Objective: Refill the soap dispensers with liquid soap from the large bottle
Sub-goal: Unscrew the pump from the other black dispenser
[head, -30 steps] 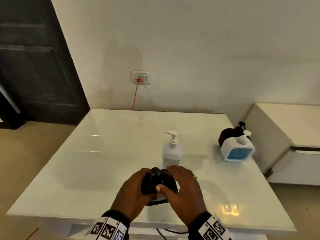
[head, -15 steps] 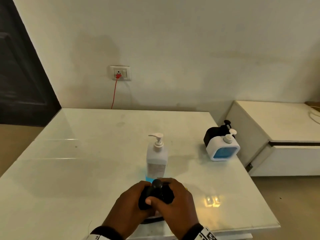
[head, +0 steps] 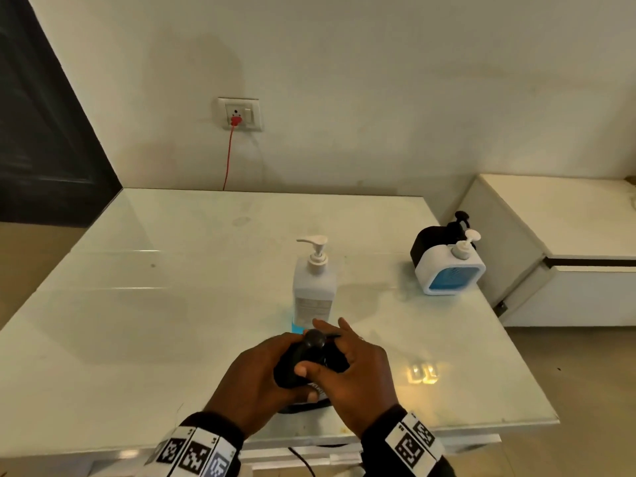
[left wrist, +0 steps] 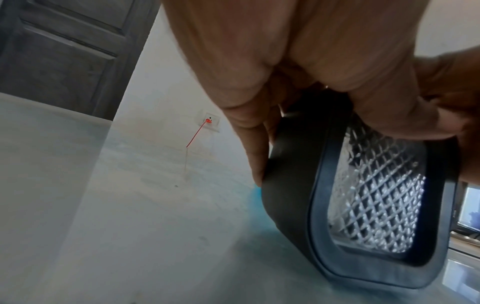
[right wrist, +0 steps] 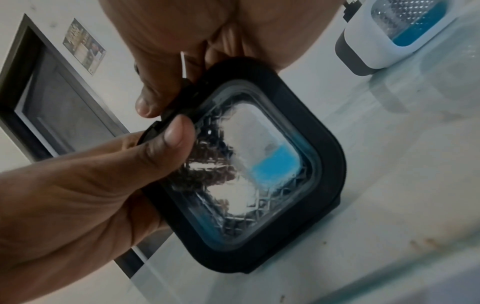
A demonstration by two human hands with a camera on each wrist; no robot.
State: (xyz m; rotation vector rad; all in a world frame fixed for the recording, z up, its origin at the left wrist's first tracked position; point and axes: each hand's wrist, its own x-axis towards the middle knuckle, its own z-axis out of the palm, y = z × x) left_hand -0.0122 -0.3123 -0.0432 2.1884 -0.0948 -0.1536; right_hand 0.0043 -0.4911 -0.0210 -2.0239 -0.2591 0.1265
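A black soap dispenser [head: 303, 363] with a clear textured window [left wrist: 376, 195] stands on the white table [head: 172, 304] near its front edge. My left hand [head: 272, 376] grips its body from the left. My right hand [head: 327, 356] holds its top, with thumb [right wrist: 176, 139] and forefinger pinching the black pump collar. A little blue soap shows low inside the black dispenser [right wrist: 324, 164]. The large white pump bottle [head: 314, 287] stands upright just behind my hands, blue liquid at its base.
At the table's right edge a white dispenser [head: 451, 270] with blue soap stands in front of another black dispenser [head: 430, 242]. A low white cabinet [head: 568, 235] is to the right. A red cable [head: 229, 156] hangs from the wall socket.
Both hands have stayed on the black dispenser. The right hand's fingers have spread further over the pump top. My head view has shifted and drawn closer.
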